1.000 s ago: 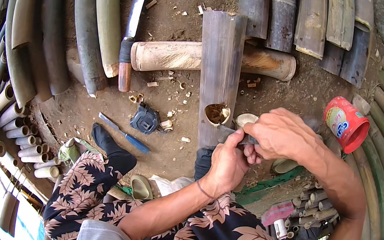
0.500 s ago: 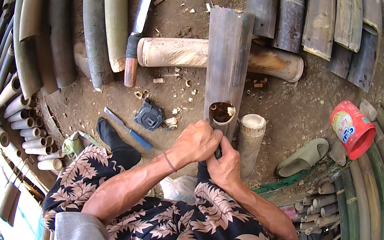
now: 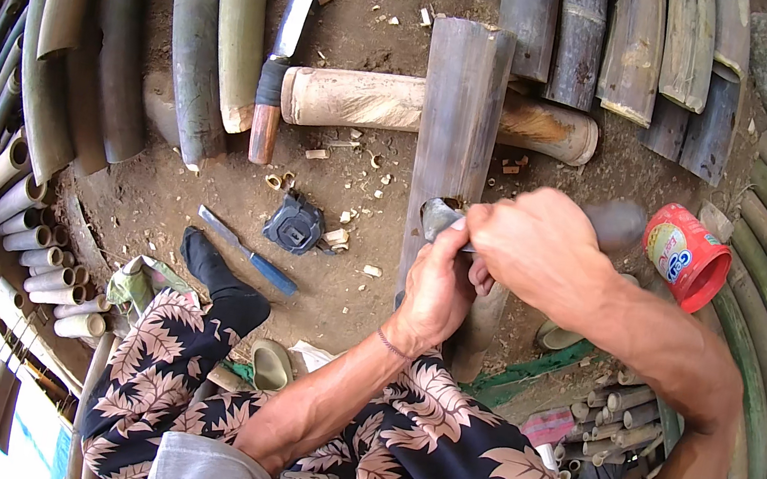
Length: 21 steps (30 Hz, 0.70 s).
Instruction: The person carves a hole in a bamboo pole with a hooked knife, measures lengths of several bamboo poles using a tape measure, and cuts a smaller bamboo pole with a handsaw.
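Note:
My right hand (image 3: 541, 241) is closed in a fist on a grey metal-bladed tool (image 3: 438, 218). The blade lies at the near end of a bamboo tube (image 3: 458, 130). My left hand (image 3: 439, 289) has its thumb up against the tool and its fingers curled close below the fist. Its grip there is partly hidden. A blurred, rounded grey thing (image 3: 614, 224) shows just beyond my right fist; I cannot tell what it is. The bamboo tube rests across a pale bamboo log (image 3: 356, 101). Below my hands stands a short bamboo piece (image 3: 477, 334), partly covered.
Left lie a long machete (image 3: 285, 51), a tape measure (image 3: 295, 223) and a small blue-handled knife (image 3: 250, 251). A red tin (image 3: 690, 255) lies at right. Bamboo lengths (image 3: 196, 36) line both sides. My socked foot (image 3: 221, 268) is at left; wood chips litter the ground.
My right hand has risen from below the tube's end to its right side, elbow swung outward. My left hand has shifted right and down. The grey blade now shows at the tube's opening.

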Tool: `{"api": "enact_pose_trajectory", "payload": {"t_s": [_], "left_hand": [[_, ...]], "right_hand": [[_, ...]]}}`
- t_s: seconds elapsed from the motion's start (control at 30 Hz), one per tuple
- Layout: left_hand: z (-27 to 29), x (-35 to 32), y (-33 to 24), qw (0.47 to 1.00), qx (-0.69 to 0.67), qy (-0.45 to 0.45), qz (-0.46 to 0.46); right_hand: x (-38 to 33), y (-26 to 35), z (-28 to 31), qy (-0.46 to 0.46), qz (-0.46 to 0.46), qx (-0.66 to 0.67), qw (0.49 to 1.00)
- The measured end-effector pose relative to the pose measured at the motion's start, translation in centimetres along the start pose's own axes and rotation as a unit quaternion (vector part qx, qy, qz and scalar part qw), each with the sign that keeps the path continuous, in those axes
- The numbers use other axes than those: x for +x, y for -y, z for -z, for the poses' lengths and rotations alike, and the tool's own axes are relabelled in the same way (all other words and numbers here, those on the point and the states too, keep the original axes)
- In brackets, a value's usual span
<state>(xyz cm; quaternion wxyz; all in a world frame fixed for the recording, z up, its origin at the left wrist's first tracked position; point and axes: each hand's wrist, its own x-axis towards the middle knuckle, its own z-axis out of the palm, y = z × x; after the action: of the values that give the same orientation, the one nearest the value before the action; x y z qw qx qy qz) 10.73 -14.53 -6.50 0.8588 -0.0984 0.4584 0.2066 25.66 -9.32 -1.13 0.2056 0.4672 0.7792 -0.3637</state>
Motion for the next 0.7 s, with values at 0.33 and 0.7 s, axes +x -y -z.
{"api": "enact_pose_trajectory", "payload": {"t_s": [0.33,0.7], "left_hand": [[3.5,-4.3,-0.6,0.942,0.315,0.098,0.063],[0.6,-8.5,0.5,0.673,0.725,0.051,-0.141]], "right_hand": [[0.5,-0.6,-0.4,0.016,0.001,0.05,0.999],[-11.8,6.5,-10.9,-0.315,-0.347,0.388,0.794]]}}
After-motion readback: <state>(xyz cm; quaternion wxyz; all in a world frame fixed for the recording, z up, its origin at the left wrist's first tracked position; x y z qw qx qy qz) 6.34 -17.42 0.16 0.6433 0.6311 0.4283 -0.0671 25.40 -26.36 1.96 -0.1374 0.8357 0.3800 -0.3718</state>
